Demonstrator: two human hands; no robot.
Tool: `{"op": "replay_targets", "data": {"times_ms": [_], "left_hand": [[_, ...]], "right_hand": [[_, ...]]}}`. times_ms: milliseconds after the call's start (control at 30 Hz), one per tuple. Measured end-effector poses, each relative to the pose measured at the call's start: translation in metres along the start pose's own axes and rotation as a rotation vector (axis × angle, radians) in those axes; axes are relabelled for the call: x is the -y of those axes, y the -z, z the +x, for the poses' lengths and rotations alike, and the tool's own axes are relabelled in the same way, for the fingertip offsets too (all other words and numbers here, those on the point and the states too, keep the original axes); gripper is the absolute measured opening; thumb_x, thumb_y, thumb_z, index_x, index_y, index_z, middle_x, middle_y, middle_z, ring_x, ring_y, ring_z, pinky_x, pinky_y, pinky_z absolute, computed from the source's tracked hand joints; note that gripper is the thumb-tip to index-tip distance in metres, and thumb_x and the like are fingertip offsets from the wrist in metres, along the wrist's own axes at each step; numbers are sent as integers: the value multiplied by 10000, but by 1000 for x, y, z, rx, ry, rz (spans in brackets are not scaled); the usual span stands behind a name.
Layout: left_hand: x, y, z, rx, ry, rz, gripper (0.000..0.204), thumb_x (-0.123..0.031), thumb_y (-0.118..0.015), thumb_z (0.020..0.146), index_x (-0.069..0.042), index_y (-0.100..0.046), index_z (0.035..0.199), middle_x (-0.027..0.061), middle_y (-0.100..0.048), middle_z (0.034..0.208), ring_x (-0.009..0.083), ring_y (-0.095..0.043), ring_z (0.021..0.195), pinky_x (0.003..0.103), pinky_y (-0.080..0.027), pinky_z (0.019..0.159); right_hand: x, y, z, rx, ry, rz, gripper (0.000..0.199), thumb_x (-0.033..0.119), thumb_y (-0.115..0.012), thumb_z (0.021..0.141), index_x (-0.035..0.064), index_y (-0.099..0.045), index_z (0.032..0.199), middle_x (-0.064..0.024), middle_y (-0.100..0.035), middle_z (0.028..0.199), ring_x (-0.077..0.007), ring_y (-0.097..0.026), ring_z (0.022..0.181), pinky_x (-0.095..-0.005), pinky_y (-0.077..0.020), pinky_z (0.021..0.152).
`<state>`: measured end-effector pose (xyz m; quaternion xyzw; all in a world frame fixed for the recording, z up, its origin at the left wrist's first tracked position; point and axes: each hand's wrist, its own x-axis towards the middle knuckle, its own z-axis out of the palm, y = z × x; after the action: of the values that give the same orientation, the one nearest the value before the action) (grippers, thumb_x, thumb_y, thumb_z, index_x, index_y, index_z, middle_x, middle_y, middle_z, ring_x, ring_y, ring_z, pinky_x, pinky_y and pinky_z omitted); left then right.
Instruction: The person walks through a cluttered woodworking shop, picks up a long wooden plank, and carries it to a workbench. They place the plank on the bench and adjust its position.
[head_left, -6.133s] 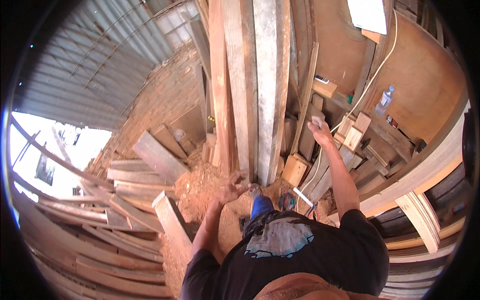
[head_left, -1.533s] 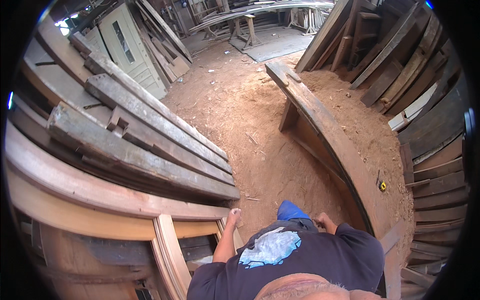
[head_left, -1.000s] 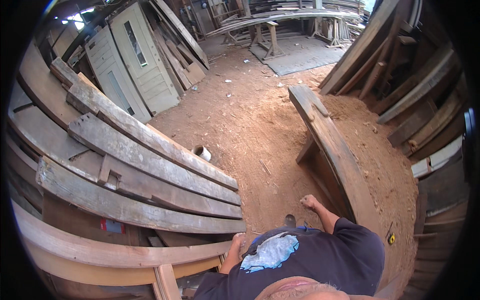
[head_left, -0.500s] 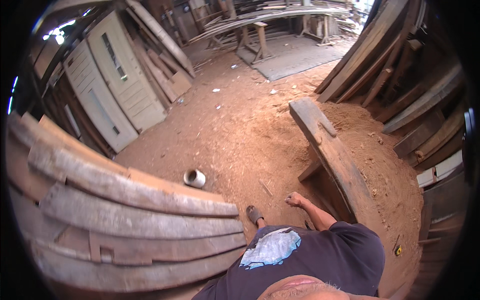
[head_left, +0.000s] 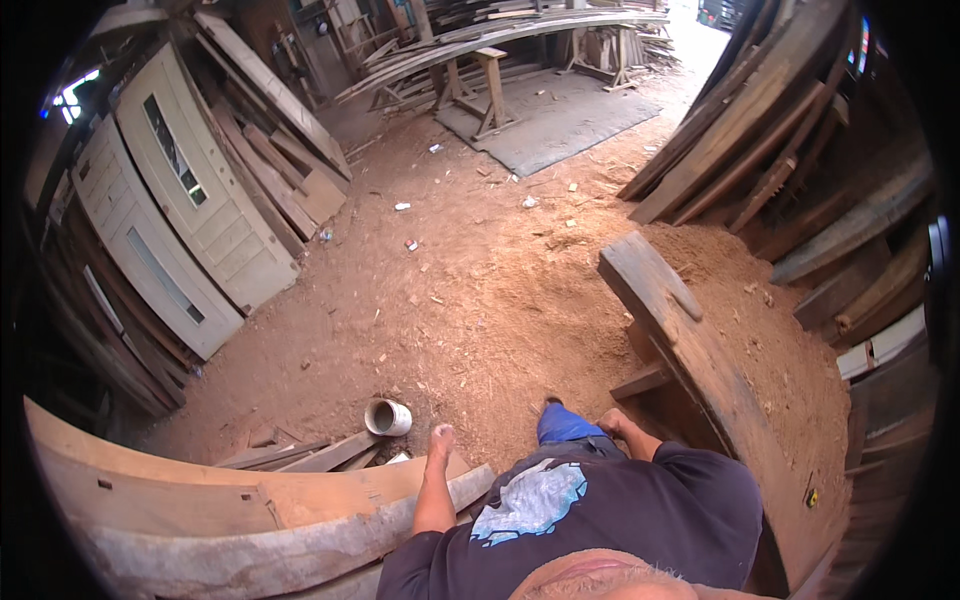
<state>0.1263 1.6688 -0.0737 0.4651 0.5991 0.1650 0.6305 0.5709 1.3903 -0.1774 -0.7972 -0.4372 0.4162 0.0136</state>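
Observation:
I stand on a floor of reddish sawdust. My left hand hangs at my side with fingers curled and nothing in it, just above the end of a stack of long curved planks. My right hand hangs by my hip and holds nothing; how far its fingers are curled is unclear. It is close to a thick wooden beam that rests on short supports at my right. A short white pipe piece lies on the ground just left of my left hand.
Pale panelled doors lean against the left wall. Dark boards lean along the right side. At the back a wooden trestle with long planks on it stands by a grey mat. Small scraps litter the ground.
My view has swung away from the plank stacks toward the open floor and back of the yard. Both arms have dropped to my sides. The white pipe piece has come closer.

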Motion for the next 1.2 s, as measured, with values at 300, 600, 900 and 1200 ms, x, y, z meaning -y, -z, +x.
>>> {"op": "replay_targets", "data": {"times_ms": [300, 600, 900, 1200], "left_hand": [[10, 46, 73, -12, 86, -319, 300, -320, -602, 922, -96, -566, 1118, 24, -570, 761, 141, -528, 542, 295, -419, 448], [-16, 40, 110, -237, 472, -106, 345, -312, -620, 912, -76, -599, 1163, 38, -587, 731, 128, -556, 584, 297, -445, 484], [-106, 99, 257, -106, 441, 116, 332, -309, -606, 921, -91, -598, 1170, 40, -608, 772, 132, -568, 610, 294, -453, 506], [-268, 235, 555, -78, 244, 110, 319, -306, -592, 930, -105, -596, 1178, 42, -629, 813, 137, -581, 636, 291, -462, 528]], "right_hand": [[121, 138, 144, 419, 153, -259, 160, 172, -590, 758, 87, -700, 837, -150, -707, 876, -311, -690, 754, -385, -541, 625], [290, 342, 419, -257, 621, -608, 218, 229, -558, 752, 67, -705, 752, -179, -699, 839, -319, -686, 727, -404, -534, 619], [464, 368, 486, -9, 378, 215, 311, 320, -584, 840, 27, -680, 802, -83, -652, 664, -177, -611, 568, -333, -474, 526], [392, 349, 582, 196, -242, 56, 156, 155, -716, 740, 95, -688, 881, -95, -700, 811, -242, -682, 752, -373, -540, 615]]}}
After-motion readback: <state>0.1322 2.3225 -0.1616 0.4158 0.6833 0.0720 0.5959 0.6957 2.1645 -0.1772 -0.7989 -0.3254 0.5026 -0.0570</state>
